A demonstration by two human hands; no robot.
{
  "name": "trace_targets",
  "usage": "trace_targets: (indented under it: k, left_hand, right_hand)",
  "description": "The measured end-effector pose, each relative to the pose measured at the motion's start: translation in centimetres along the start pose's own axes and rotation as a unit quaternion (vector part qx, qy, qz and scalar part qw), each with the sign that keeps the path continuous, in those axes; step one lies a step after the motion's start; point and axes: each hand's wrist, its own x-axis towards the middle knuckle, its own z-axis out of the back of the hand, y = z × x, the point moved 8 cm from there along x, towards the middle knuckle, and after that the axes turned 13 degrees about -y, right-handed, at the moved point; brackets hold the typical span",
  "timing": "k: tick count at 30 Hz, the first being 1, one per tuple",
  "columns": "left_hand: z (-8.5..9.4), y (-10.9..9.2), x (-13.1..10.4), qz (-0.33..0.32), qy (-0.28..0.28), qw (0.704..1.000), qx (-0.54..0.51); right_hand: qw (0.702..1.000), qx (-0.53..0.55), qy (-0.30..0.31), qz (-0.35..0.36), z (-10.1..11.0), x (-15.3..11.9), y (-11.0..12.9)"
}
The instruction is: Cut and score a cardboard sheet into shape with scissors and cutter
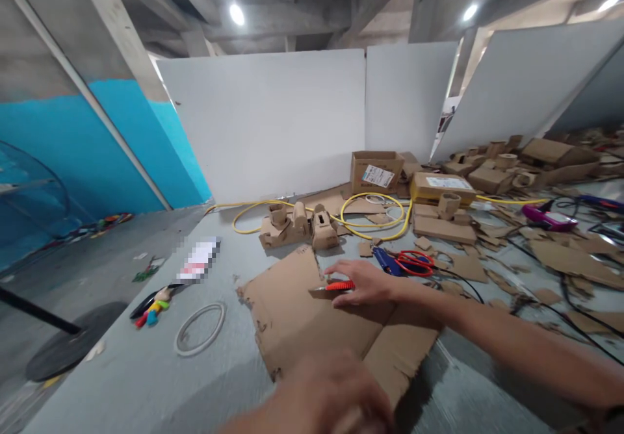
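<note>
While one orange knife (340,286) sits pinched in the right hand (363,282), over one cardboard sheet (292,310) on the counter (146,375), the left hand (326,392) is a blur; I can't tell its grip. Behind stand two boxes (361,167), each bearing one pale label (378,175), too small to read.

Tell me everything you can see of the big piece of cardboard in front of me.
The piece of cardboard is brown and plain, with a ragged left edge and a crease slanting across its right part. It lies roughly flat on the pale table. Over its far part the right grip holds an orange-handled knife, blade pointing left; contact is hard to judge. The blurred left grip hides some of its near edge; whether they touch is unclear.
</note>
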Motion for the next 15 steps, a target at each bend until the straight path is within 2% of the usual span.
trace_targets:
  k: [2, 3, 5, 7, 10, 11, 13, 15]
  left_hand:
    - [3.1, 0.9, 1.3, -0.035, -0.016, 0.997, 0.068]
    - [4.0, 1.0, 1.7, -0.097, -0.014, 0.98, 0.176]
    - [4.5, 2.5, 1.9, -0.159, 0.024, 0.932, 0.326]
    - [4.6, 4.3, 1.8, -0.167, 0.04, 0.904, 0.391]
    - [4.0, 5.8, 1.3, -0.166, 0.015, 0.885, 0.434]
    - [3.8, 6.2, 1.2, -0.166, -0.001, 0.88, 0.445]
    - [3.4, 6.8, 1.1, -0.157, -0.046, 0.868, 0.469]
    - [3.2, 7.6, 1.2, -0.145, -0.101, 0.852, 0.493]
  right_hand:
    - [0.997, -0.013, -0.05, -0.05, 1.2, 0.2, -0.8]
    - [0.993, 0.007, -0.063, -0.096, 1.7, -0.1, -1.5]
    - [0.975, 0.096, -0.051, -0.195, 2.2, -1.1, -2.6]
    - [0.952, 0.192, -0.007, -0.24, 2.5, -2.3, -2.5]
    - [0.954, 0.186, -0.008, -0.233, 4.8, -3.7, -1.6]
    - [0.964, 0.14, -0.024, -0.223, 6.0, -4.0, -1.2]
    - [0.988, -0.008, -0.037, -0.152, 8.4, -4.6, 0.4]
    - [0.988, -0.115, -0.026, -0.099, 9.7, -5.4, 1.9]
